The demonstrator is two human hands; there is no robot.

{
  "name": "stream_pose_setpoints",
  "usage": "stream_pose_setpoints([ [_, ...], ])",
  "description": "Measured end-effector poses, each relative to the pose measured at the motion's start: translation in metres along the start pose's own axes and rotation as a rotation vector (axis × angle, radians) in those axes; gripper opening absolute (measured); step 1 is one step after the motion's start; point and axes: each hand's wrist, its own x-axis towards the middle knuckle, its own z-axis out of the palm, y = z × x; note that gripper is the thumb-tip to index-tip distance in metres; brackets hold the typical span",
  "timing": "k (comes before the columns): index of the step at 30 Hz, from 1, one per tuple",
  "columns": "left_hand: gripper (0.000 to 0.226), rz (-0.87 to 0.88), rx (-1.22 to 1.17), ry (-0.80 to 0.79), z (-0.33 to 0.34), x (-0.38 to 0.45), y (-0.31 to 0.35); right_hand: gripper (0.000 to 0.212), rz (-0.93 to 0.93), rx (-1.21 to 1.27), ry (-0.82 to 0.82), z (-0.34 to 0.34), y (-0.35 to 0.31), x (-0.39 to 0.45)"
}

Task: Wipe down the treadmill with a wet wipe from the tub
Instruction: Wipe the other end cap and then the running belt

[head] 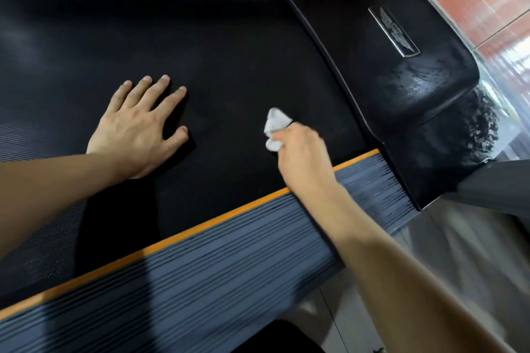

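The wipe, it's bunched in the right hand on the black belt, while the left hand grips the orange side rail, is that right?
Not quite. The head view shows the left hand resting flat on the black belt, not gripping the orange side rail. The right hand does hold the bunched wipe.

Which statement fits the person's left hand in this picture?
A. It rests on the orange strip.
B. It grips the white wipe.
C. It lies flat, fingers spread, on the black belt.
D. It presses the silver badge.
C: the left hand lies palm down with straight, spread fingers on the treadmill belt, while the right hand holds the wet wipe.
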Motion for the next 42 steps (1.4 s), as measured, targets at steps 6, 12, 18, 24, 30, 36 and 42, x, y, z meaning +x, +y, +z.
stream_pose_setpoints([
  [6,0.076,-0.011,-0.022,0.012,-0.001,-0.001,0.001,0.03,0.363,-0.149,0.035,-0.039,0.091,0.02],
  [12,0.075,-0.016,-0.023,-0.009,-0.001,-0.001,0.0,0.015,0.451,-0.064,0.032,-0.014,0.037,0.001],
  [18,0.077,-0.019,-0.014,-0.046,-0.008,-0.002,0.001,0.016,0.043,0.074,-0.112,0.003,-0.093,-0.058],
  [24,0.077,0.054,-0.091,-0.105,-0.024,-0.017,-0.033,0.027,0.081,0.18,-0.101,-0.012,-0.074,-0.025],
  [30,0.071,-0.072,0.044,-0.062,-0.042,-0.021,-0.121,0.032,-0.026,0.292,0.118,0.016,-0.086,0.043],
  [36,0.081,-0.257,0.08,-0.053,-0.062,0.008,-0.22,0.033,-0.141,0.284,0.2,0.035,-0.119,0.133],
  [42,0.074,-0.239,0.047,-0.036,-0.048,0.013,-0.235,0.028,-0.164,0.312,0.29,0.027,-0.147,0.236],
])
